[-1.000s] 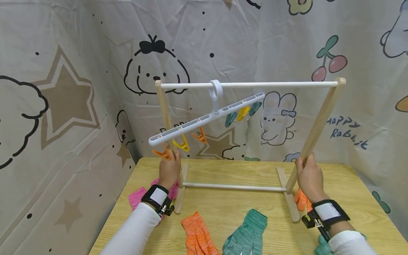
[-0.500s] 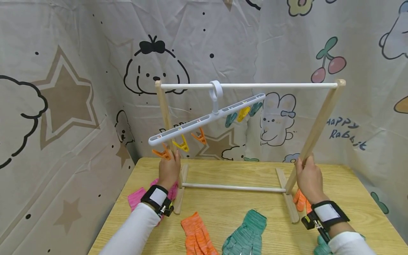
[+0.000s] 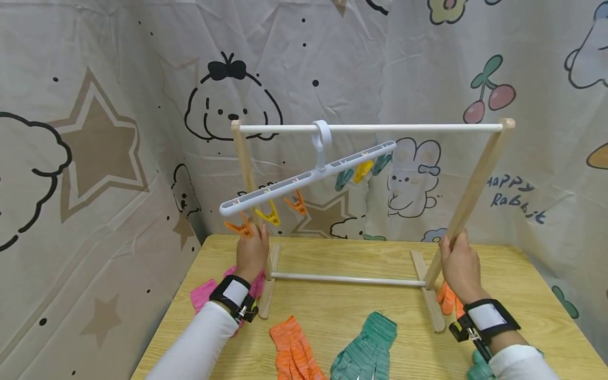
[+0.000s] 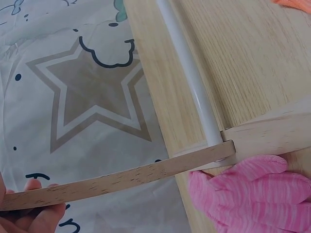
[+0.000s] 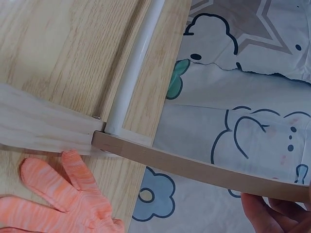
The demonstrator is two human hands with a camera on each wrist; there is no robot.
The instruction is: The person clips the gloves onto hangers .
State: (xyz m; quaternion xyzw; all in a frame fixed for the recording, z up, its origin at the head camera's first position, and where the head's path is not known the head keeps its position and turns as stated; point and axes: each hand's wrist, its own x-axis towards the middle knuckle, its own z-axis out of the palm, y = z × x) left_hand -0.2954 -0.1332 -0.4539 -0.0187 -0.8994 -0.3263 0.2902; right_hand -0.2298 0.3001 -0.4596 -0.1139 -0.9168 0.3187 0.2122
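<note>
A wooden drying rack with white rods (image 3: 408,127) stands on the table. My left hand (image 3: 253,254) grips its left post (image 4: 121,179), fingers curled round the wood. The right post (image 3: 475,182) is held the same way by my right hand (image 3: 462,266), whose fingers (image 5: 265,213) show under the wood in the right wrist view. From the top rod hangs a white clip hanger (image 3: 304,179) by its hook, slanting down toward the left. Orange and yellow clothespins (image 3: 268,214) dangle on its left half, green and yellow ones (image 3: 363,171) on its right.
Knitted gloves lie about the table (image 3: 342,258): an orange one (image 3: 295,345) and a green one (image 3: 366,345) in front, pink (image 4: 252,194) by the left foot, another orange (image 5: 73,194) by the right foot. Part of a green glove (image 3: 481,367) shows beneath the right forearm. A patterned curtain hangs behind.
Both hands keep their hold on the posts and the rack stays in place. The clip hanger has swung very slightly on its hook.
</note>
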